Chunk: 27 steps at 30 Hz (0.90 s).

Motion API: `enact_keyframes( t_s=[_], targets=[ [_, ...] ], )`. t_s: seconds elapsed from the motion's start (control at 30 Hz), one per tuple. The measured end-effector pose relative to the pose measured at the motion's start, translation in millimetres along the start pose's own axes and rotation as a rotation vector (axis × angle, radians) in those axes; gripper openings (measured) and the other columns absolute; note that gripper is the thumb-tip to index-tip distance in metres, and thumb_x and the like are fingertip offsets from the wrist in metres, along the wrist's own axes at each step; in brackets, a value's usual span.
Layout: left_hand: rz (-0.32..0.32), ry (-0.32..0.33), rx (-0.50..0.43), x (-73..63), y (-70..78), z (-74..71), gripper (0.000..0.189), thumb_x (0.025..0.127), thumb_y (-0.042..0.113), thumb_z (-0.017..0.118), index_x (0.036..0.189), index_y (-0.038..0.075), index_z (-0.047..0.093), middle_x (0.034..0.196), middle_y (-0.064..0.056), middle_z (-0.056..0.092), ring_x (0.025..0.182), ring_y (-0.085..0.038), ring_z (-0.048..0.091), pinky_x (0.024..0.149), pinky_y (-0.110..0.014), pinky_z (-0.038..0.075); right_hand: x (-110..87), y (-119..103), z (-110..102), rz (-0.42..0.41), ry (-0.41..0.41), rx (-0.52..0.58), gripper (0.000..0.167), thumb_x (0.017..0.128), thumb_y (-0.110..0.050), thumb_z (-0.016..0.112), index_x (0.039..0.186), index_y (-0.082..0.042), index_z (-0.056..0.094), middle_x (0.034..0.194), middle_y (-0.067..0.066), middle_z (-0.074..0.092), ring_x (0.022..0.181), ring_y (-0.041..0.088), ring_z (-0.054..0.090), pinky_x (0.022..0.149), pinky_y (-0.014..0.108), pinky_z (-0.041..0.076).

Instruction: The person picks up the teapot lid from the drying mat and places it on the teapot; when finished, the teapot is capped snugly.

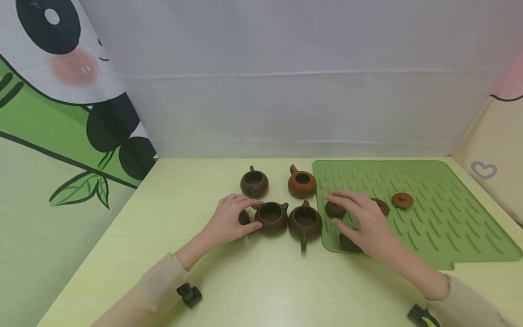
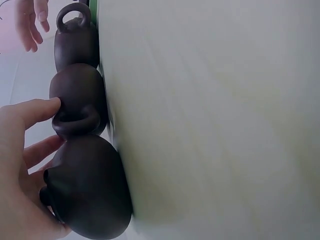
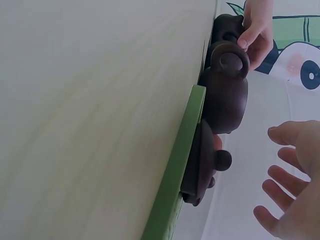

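My left hand reaches round the handle side of a dark brown lidless teapot, thumb and forefinger at its rim. In the left wrist view, the thumb lies on that teapot's upper side above its loop handle. Another dark teapot is under the palm, mostly hidden from the head view. To the right is a dark teapot with its handle toward me. My right hand hovers with spread fingers over dark lids on a green mat, holding nothing. One larger dark lid lies below it.
A dark teapot and a reddish-brown one stand behind, both lidless. The green ridged mat covers the table's right side and carries a reddish lid. A grey-white cloth hangs behind the table.
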State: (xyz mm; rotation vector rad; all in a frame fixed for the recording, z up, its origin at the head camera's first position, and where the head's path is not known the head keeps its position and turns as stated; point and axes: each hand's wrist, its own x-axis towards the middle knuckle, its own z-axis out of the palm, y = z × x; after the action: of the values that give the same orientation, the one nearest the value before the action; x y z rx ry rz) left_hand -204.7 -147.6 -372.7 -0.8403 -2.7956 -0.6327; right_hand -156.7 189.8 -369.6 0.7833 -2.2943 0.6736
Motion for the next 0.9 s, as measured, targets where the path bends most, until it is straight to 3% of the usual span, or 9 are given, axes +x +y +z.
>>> enact_keyframes(
  t_s=[0.1, 0.5, 0.7, 0.9],
  targets=[
    [0.003, 0.0, 0.003, 0.8, -0.8, 0.6, 0.049, 0.08, 0.036, 0.08, 0.125, 0.022, 0.067, 0.111, 0.001, 0.071, 0.113, -0.025, 0.058, 0.108, -0.058, 0.037, -3.0, 3.5, -2.7, 0.014, -0.009, -0.012, 0.057, 0.07, -0.003, 0.085, 0.124, -0.01, 0.067, 0.125, 0.01, 0.065, 0.114, 0.028, 0.058, 0.092, 0.044, 0.045],
    [0.0, -0.009, 0.007, 1.5, -1.1, 0.5, 0.048, 0.081, 0.037, 0.079, 0.126, 0.022, 0.067, 0.111, 0.0, 0.072, 0.112, -0.025, 0.059, 0.106, -0.057, 0.04, -13.4, 13.1, -13.8, 0.04, -0.076, -0.033, 0.049, 0.074, -0.002, 0.081, 0.12, -0.012, 0.069, 0.117, 0.007, 0.068, 0.108, 0.026, 0.06, 0.089, 0.045, 0.047],
    [-0.001, -0.01, 0.004, 1.9, -1.9, 0.7, 0.048, 0.081, 0.037, 0.079, 0.125, 0.023, 0.067, 0.11, 0.001, 0.072, 0.112, -0.025, 0.059, 0.105, -0.057, 0.041, -18.0, 15.1, -18.8, 0.064, -0.155, -0.068, 0.039, 0.075, -0.003, 0.08, 0.11, -0.017, 0.074, 0.106, 0.0, 0.07, 0.1, 0.021, 0.059, 0.085, 0.047, 0.044],
    [0.002, -0.013, 0.001, 2.5, -3.6, 1.6, 0.048, 0.081, 0.037, 0.079, 0.125, 0.023, 0.067, 0.11, 0.001, 0.072, 0.112, -0.025, 0.059, 0.099, -0.054, 0.044, -21.0, 14.9, -22.6, 0.088, -0.25, -0.125, 0.026, 0.076, -0.008, 0.078, 0.098, -0.023, 0.076, 0.097, -0.004, 0.072, 0.098, 0.023, 0.059, 0.092, 0.053, 0.039]
  ],
)
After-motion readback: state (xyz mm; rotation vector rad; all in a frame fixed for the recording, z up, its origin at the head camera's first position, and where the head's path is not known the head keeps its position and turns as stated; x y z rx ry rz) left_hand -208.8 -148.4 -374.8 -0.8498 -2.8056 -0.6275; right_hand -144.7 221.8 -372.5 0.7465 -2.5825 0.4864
